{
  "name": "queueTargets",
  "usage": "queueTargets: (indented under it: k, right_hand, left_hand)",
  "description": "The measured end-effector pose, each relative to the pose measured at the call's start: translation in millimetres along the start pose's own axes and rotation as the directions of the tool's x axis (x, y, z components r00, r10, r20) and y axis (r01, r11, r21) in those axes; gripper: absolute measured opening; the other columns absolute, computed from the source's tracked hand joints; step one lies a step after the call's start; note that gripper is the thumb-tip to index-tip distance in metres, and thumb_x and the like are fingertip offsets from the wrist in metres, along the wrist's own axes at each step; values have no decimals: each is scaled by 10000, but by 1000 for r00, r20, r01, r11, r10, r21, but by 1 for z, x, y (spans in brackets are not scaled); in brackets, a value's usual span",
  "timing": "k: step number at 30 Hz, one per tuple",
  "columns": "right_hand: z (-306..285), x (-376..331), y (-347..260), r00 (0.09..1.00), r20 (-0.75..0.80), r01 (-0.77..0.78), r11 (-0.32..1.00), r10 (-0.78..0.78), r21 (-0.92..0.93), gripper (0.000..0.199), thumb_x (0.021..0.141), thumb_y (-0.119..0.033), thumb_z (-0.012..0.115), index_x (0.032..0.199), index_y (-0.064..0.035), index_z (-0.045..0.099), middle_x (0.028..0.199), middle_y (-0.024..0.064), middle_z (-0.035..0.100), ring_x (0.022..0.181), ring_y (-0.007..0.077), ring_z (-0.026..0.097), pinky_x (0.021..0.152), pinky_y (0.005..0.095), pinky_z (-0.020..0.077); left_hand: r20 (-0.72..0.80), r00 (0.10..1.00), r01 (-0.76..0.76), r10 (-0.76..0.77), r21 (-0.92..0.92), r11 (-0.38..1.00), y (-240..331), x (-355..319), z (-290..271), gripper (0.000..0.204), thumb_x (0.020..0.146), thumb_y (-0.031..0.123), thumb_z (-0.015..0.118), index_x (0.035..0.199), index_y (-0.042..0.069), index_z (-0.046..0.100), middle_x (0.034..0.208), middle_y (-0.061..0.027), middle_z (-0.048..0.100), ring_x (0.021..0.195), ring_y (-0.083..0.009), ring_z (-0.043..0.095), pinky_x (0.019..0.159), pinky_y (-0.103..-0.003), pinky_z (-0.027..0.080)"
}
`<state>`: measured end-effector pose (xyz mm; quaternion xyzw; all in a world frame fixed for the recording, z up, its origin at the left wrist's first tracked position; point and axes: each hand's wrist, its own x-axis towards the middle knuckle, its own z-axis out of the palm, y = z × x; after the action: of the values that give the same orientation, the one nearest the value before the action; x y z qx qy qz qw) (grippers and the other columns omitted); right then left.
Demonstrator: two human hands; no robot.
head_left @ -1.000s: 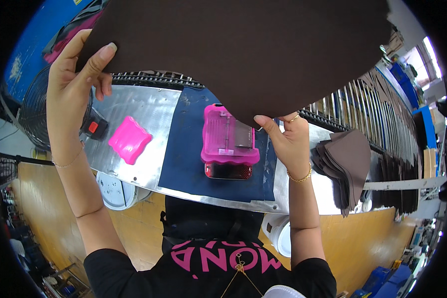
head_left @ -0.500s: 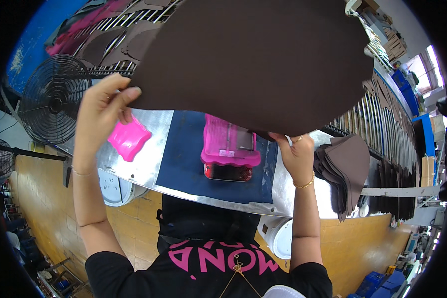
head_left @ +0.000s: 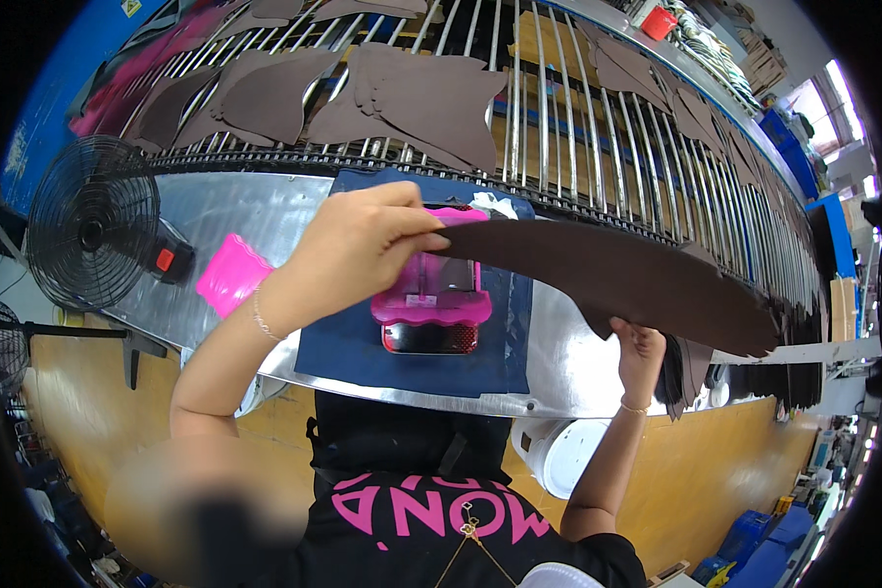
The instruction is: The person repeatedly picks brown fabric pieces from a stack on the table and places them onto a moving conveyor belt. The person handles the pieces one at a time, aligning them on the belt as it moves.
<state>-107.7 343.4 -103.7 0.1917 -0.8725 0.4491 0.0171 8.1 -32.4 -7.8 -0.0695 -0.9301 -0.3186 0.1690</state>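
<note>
A dark brown sheet, leather-like with a curved outline, is held up in the air, seen nearly edge-on. My left hand pinches its left end between thumb and fingers, above the middle of the table. Farther right, my right hand grips its lower edge, close to a stack of similar brown pieces. Below the sheet, a pink tray-like container sits on a dark blue mat, partly hidden by my left hand and the sheet. At its near side lies a red and black rounded object.
A pink wavy-edged piece lies on the metal table at left, near a black caged fan. Behind runs a rack of metal rods carrying several brown pieces. A white bucket stands below the table's front edge.
The sheet has swung down and to the right, from broad face to nearly edge-on, uncovering the rack behind. My left hand moved right; my right hand moved right and slightly lower.
</note>
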Motion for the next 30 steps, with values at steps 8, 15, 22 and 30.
queueTargets:
  k: [8,15,22,30]
  right_hand:
    - [-84,-20,-15,978,121,-164,986,167,-40,165,849,-97,687,799,33,600,660,-30,533,603,50,406,537,225,340]
    - [-77,19,-45,979,-101,-121,907,175,405,240,885,-97,644,1076,-6,532,754,11,576,573,67,529,492,196,477]
    - [1,120,-10,971,-17,-109,504,238,857,169,927,-8,527,1048,-86,437,910,48,592,774,148,629,683,321,595]
    - [114,233,61,907,132,-278,333,400,901,286,926,60,424,1186,-48,373,1021,115,532,791,234,647,666,345,626]
  left_hand:
    - [152,956,-259,252,29,965,17,49,31,122,751,159,702,719,43,685,846,-81,494,853,-248,524,684,-354,463]
    - [51,961,-275,273,39,961,21,87,25,164,825,159,654,905,16,662,1020,-131,508,1001,-307,517,901,-381,420]
    - [-194,980,46,-44,7,999,-4,36,-45,367,840,223,667,1160,70,573,1134,-115,484,959,-250,510,837,-322,425]
    - [-242,821,496,-517,-145,856,-42,-74,-67,388,826,146,668,1198,93,572,1131,-31,502,783,-114,463,716,-241,397]
